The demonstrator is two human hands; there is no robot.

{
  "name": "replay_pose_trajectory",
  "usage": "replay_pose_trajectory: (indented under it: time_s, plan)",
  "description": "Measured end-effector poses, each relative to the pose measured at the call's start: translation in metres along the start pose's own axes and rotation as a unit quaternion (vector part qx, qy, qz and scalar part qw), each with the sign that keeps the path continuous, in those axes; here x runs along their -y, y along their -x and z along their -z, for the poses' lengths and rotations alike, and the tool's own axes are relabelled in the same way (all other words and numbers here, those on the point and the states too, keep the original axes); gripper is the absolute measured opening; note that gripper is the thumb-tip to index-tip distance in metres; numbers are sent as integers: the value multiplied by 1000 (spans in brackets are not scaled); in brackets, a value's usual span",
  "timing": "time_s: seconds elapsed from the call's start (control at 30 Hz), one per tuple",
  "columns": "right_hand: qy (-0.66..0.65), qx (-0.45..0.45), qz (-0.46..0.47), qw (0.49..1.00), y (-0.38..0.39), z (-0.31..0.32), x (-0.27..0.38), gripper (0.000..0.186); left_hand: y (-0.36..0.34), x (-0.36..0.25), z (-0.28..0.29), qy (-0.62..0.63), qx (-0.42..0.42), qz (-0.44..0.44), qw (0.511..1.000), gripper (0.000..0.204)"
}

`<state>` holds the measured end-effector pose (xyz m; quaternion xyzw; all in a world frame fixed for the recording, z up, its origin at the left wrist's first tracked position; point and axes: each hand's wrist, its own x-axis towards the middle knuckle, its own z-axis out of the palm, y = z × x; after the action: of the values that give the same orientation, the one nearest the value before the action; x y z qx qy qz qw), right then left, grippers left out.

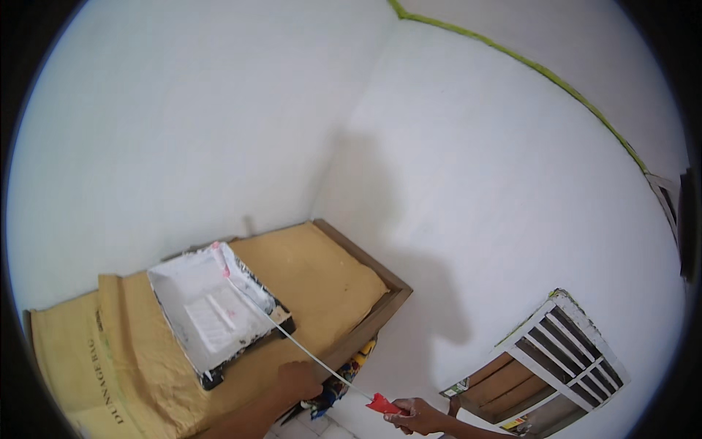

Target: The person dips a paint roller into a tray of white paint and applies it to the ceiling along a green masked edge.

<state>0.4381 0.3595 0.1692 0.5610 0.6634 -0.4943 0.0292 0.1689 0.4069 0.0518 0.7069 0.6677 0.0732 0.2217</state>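
My right hand is closed round the red handle of a mini paint roller. Its long thin rod reaches up and left across the board, and the small roller head lies against the far inner wall of a paint tray. White paint coats the tray, whose dark rim is smeared and chipped. My left hand is curled up by the board's front edge, right of the tray's near corner. Its fingertips are hidden, so whatever they may grip does not show.
The tray stands on brown paper sheeting over a wood-edged platform. White walls meet in a corner behind it. Colourful cloth hangs below the edge. At right is a slatted window or vent; a green line runs along the wall top.
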Motion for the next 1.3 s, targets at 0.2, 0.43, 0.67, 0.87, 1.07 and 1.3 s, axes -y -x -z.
replay_pose_trajectory:
  time_s: [0.2, 0.43, 0.67, 0.87, 1.07, 1.3]
  plan:
    - [-136, -51, 137, 980, -39, 1, 30, 34, -5, -1, 3, -16, -9, -10, 1000, 44]
    - [-183, -201, 321, 907, -123, 47, 147, 31, -8, 13, -2, 7, 12, 4, 1000, 49]
    - [-290, -233, 428, 824, -160, 125, 279, 34, -7, 7, 3, 15, 17, -11, 1000, 52]
    - [-347, -247, 458, 781, -176, 202, 360, 36, -6, 6, 3, 7, 2, -16, 1000, 53]
    - [-367, -273, 488, 744, -168, 246, 405, 34, 0, 10, -1, 101, -100, -81, 986, 44]
    - [-401, -255, 502, 723, -153, 268, 426, 35, -6, 12, -1, 96, -79, -46, 991, 39]
